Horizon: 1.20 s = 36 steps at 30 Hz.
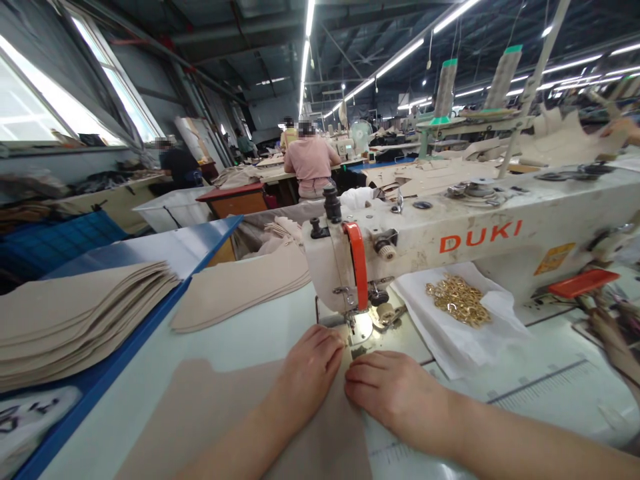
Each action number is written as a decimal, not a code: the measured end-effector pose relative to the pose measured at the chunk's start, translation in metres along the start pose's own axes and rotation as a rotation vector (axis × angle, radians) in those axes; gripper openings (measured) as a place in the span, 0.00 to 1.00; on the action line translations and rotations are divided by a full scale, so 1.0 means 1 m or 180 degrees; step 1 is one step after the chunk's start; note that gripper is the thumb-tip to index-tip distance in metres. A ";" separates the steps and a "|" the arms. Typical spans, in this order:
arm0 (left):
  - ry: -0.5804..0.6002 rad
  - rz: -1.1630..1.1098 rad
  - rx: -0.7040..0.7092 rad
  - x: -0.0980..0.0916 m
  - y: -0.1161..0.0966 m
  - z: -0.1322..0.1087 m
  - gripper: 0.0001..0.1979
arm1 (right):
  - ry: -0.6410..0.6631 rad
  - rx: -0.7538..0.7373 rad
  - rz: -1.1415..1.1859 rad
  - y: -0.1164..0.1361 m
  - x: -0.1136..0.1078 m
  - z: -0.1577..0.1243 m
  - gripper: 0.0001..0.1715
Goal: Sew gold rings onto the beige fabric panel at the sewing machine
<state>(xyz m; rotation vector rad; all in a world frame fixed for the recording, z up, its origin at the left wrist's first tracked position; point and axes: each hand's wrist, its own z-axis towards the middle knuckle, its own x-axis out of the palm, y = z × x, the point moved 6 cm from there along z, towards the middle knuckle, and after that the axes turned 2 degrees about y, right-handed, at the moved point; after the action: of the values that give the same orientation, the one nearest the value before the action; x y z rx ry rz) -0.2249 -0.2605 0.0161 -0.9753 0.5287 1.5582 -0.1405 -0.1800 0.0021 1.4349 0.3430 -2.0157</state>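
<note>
Both hands lie flat and open on a tan fabric piece [210, 413] on the tabletop [240, 340]. They grip nothing; they just press down. The left hand [307, 370] and the right hand [395, 393] sit side by side, fingertips nearly touching, with the fabric under them and spreading out to the left.

Just past the fingertips is the needle and presser foot [356, 325] of a white sewing machine [450, 240] with "DUKI" on it in orange letters. An orange guard [358, 263] curves over the front of its head.

To the right of the hands, a white cloth [465, 347] holds a heap of small gold rings [457, 301].

To the left and farther off lie stacks of tan fabric pieces [75, 320].

Far behind, a person in a pink shirt [311, 163] sits at another table.
</note>
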 end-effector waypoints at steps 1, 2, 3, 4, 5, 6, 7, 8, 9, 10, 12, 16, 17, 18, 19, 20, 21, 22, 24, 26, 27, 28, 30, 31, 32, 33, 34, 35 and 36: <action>-0.0003 0.0002 0.0005 0.000 0.000 0.000 0.08 | 0.0011 0.0009 0.0003 0.000 0.000 0.000 0.06; -0.0001 0.0000 -0.0007 0.000 0.000 0.000 0.08 | 0.0019 0.0017 0.0009 -0.001 0.000 0.000 0.06; 0.0014 -0.0012 -0.0024 0.001 0.000 -0.001 0.08 | 0.0023 0.0020 0.0020 -0.001 0.000 0.000 0.06; 0.0019 -0.0029 -0.0048 0.002 0.001 -0.001 0.07 | 0.0027 0.0021 0.0031 -0.001 0.000 0.001 0.07; 0.0014 -0.0047 -0.0070 0.002 0.002 -0.002 0.07 | 0.0035 0.0024 0.0039 -0.001 0.000 0.001 0.07; 0.0012 -0.0062 -0.0084 0.003 0.003 -0.002 0.07 | 0.0045 0.0026 0.0043 -0.001 0.000 0.001 0.07; 0.0011 -0.0072 -0.0085 0.004 0.003 -0.003 0.06 | 0.0061 0.0030 0.0045 -0.001 0.000 0.001 0.07; -0.0002 -0.0075 -0.0075 0.004 0.003 -0.003 0.06 | 0.0075 0.0035 0.0045 -0.001 0.000 0.001 0.07; -0.0016 -0.0072 -0.0055 0.004 0.003 -0.003 0.06 | 0.0083 0.0040 0.0048 -0.001 0.000 0.001 0.07; -0.0026 -0.0068 -0.0038 0.004 0.003 -0.003 0.06 | 0.0088 0.0044 0.0054 -0.001 0.000 0.001 0.06; -0.0039 -0.0064 -0.0026 0.004 0.003 -0.003 0.06 | 0.0083 0.0037 0.0065 -0.001 0.000 0.001 0.06; -0.0037 -0.0069 -0.0036 0.004 0.002 -0.003 0.06 | 0.0033 0.0028 0.0091 -0.001 0.000 0.000 0.07; -0.0041 -0.0065 -0.0023 0.004 0.002 -0.003 0.06 | 0.0008 0.0027 0.0100 -0.001 0.000 0.000 0.07; -0.0045 -0.0064 -0.0011 0.004 0.001 -0.003 0.06 | -0.0018 0.0025 0.0106 -0.001 0.001 0.000 0.07; -0.0054 -0.0061 -0.0004 0.003 0.001 -0.004 0.06 | -0.0043 0.0020 0.0105 -0.001 0.001 0.000 0.07; -0.0070 -0.0055 -0.0002 0.003 0.001 -0.004 0.06 | -0.0065 0.0014 0.0098 -0.001 0.001 0.000 0.07; -0.0085 -0.0045 0.0001 0.003 0.001 -0.004 0.06 | -0.0080 0.0005 0.0088 -0.001 0.002 -0.001 0.07; -0.0092 -0.0032 -0.0007 0.003 0.001 -0.004 0.07 | -0.0092 -0.0003 0.0081 -0.001 0.002 -0.001 0.06; -0.0099 -0.0009 -0.0019 0.003 0.001 -0.003 0.07 | -0.0102 -0.0017 0.0074 -0.001 0.002 -0.001 0.06; -0.0085 -0.0007 -0.0052 0.002 0.001 -0.002 0.08 | -0.0093 -0.0009 0.0061 -0.001 0.001 0.000 0.06; -0.0081 -0.0017 -0.0062 0.002 0.001 -0.001 0.08 | -0.0073 0.0006 0.0043 -0.001 0.000 0.000 0.05; -0.0075 -0.0027 -0.0074 0.002 0.001 -0.001 0.08 | -0.0050 0.0032 0.0010 -0.001 -0.001 0.001 0.05; -0.0059 -0.0036 -0.0080 0.001 0.000 0.000 0.08 | 0.0011 0.0118 -0.0100 -0.002 -0.002 0.003 0.04; -0.0053 -0.0034 -0.0076 0.001 -0.001 0.000 0.08 | 0.0046 0.0176 -0.0166 -0.004 -0.003 0.004 0.04; -0.0050 -0.0031 -0.0075 0.000 -0.001 0.001 0.08 | 0.0087 0.0226 -0.0231 -0.005 -0.003 0.005 0.05; -0.0036 -0.0026 -0.0095 0.000 -0.002 0.001 0.09 | 0.0132 0.0269 -0.0297 -0.007 -0.002 0.006 0.06; -0.0025 -0.0024 -0.0112 0.000 -0.002 0.000 0.09 | 0.0179 0.0301 -0.0358 -0.009 -0.002 0.007 0.07; -0.0019 -0.0023 -0.0126 0.000 -0.002 0.000 0.09 | 0.0216 0.0313 -0.0418 -0.010 -0.002 0.008 0.08; -0.0007 -0.0022 -0.0143 -0.001 -0.002 0.000 0.09 | 0.0239 0.0309 -0.0479 -0.011 -0.001 0.009 0.08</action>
<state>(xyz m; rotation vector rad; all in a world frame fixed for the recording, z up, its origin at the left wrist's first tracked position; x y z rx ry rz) -0.2232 -0.2601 0.0171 -1.0084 0.4901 1.5708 -0.1543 -0.1759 0.0051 1.5897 0.4005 -2.1272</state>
